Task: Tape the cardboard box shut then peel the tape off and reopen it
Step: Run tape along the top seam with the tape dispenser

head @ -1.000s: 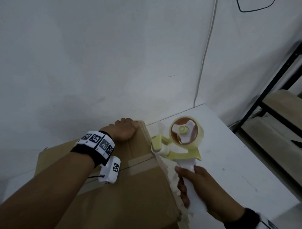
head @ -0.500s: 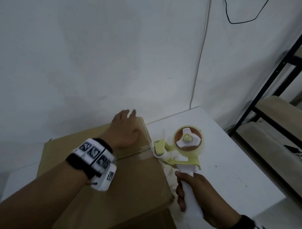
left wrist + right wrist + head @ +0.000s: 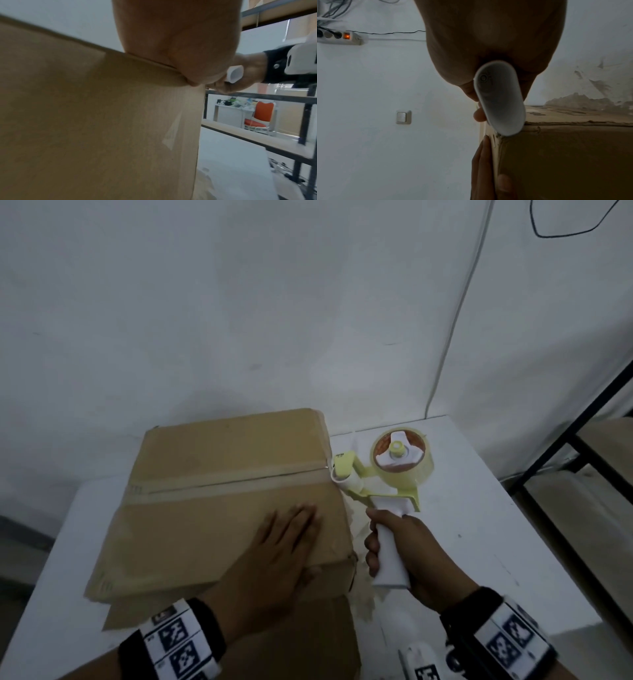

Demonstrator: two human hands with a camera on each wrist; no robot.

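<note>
Left hand lies flat, fingers straight; right hand is curled in a grip

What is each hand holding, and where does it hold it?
The right hand grips the tape dispenser by its white handle. The left hand holds nothing; it lies flat on top of the cardboard box.

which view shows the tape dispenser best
The head view: the whole tape dispenser shows, roll, yellow frame and white handle, gripped by the right hand beside the cardboard box. The right wrist view shows only the handle's butt end. The left wrist view shows just a small part of that end.
</note>
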